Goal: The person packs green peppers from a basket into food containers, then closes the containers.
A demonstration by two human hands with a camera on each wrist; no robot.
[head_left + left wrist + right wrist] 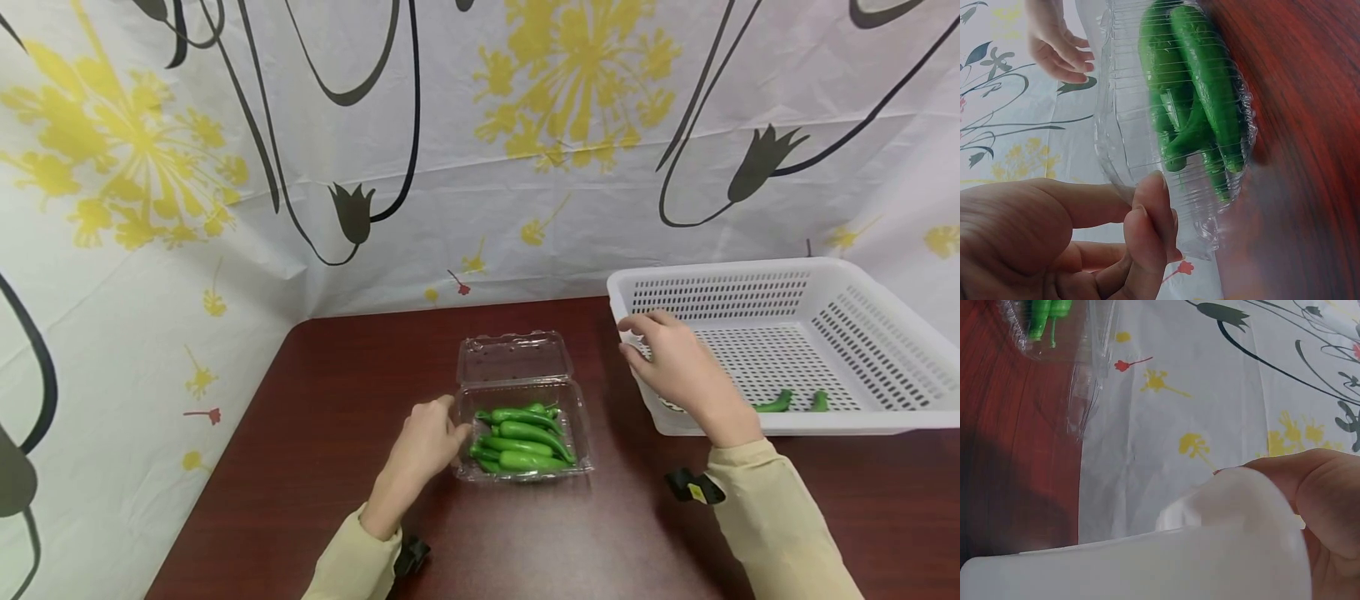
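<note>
Several green chili peppers (525, 446) lie in a clear plastic clamshell box (581, 417), whose lid (513, 360) is folded back. At the box's left edge, my left hand (426, 437) pinches the plastic rim between thumb and fingers; the left wrist view shows the peppers (1210, 81) beyond the fingertips. My right hand (678, 362) is at the left rim of a white perforated basket (862, 421), fingers loosely bent and thumb apart. No pepper shows in that hand. In the right wrist view, the basket wall (1135, 569) hides part of the fingers (1329, 500).
Two green peppers (780, 402) show inside the basket near its front wall. A dark red wooden table (337, 392) supports box and basket. White cloth with yellow and grey flower prints (450, 183) hangs behind and to the left.
</note>
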